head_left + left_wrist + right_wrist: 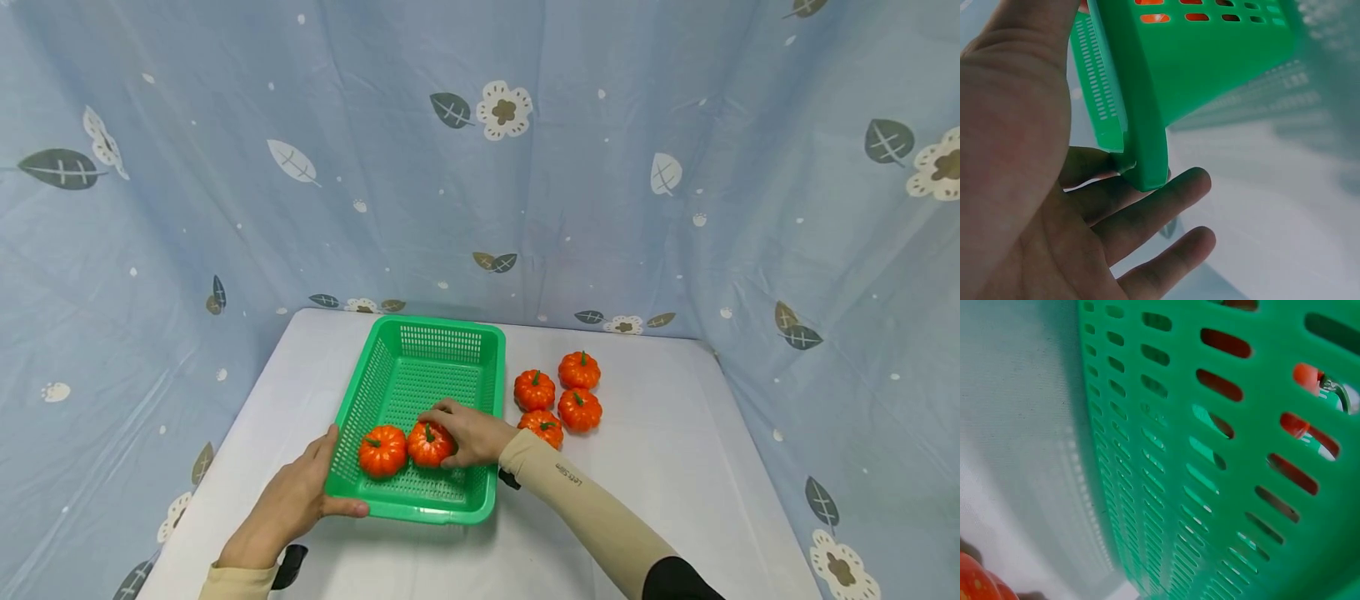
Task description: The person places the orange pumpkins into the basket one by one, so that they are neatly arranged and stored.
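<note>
Two tan sleeves come in from the near side, the left sleeve [236, 581] low on the left and the right sleeve [592, 517] reaching in from the right. The right one has small dark letters and a black part at its near end. A dark thing [289, 567] sits by the left wrist.

The left hand [292, 496] is at the near left corner of a green basket [420, 511]. Its thumb lies on the near rim and its fingers reach along the left side. The fingers are loose and spread a little, not squeezed tight.

The basket stands on a white surface [652, 517] and has lots of little holes in its sides and floor. In its near part are two shiny orange pumpkins with green stems. The left pumpkin [382, 454] sits by the left wall. The right hand [476, 435] reaches over the right rim and pinches the other pumpkin [427, 448], just beside the first. I cannot tell if that one touches the basket floor.

To the right of the basket, four more pumpkins [580, 409] sit close together on the surface. The nearest one is partly hidden by the right sleeve.

At the far side hangs a blue cloth [600, 208] with leaves, white flowers and paw prints. It goes down the left and right sides too.
</note>
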`<state>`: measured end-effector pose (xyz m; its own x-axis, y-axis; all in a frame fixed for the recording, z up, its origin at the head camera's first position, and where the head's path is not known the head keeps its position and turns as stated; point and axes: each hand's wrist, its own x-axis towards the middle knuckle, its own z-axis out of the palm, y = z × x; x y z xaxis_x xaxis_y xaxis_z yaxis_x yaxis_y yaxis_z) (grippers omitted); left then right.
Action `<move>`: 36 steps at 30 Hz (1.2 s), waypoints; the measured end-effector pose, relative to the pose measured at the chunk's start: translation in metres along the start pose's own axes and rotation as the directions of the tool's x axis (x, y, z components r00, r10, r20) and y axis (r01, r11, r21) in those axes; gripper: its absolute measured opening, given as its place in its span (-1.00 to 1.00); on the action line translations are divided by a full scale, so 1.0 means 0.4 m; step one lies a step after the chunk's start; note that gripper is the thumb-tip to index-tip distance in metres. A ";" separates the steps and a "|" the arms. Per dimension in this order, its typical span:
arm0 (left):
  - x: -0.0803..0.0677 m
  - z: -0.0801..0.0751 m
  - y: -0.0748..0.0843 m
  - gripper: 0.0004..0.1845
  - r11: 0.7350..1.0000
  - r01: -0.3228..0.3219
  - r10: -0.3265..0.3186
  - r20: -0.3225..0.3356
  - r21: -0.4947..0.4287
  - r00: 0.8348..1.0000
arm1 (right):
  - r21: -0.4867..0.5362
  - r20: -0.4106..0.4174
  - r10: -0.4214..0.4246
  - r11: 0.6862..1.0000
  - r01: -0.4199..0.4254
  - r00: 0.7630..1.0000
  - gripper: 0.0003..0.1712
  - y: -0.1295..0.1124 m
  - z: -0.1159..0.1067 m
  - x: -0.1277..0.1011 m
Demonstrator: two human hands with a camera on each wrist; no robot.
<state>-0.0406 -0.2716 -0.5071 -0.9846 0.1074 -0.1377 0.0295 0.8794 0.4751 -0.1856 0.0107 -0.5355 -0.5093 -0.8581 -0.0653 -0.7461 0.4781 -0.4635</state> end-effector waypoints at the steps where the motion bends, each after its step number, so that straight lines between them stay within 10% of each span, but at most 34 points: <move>1: 0.001 0.000 -0.001 0.52 1.000 0.000 0.000 -0.001 -0.001 1.000 | -0.004 0.005 0.001 1.000 -0.001 1.000 -0.11 0.000 0.000 0.000; 36: 0.000 0.000 -0.004 0.52 1.000 0.001 -0.001 -0.008 -0.003 1.000 | -0.208 0.109 0.092 0.976 -0.068 0.990 -0.10 -0.005 0.020 0.008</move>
<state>-0.0408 -0.2730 -0.5077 -0.9860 0.1032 -0.1311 0.0285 0.8783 0.4772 -0.1824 0.0053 -0.5416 -0.5258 -0.8258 -0.2040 -0.7827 0.5636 -0.2640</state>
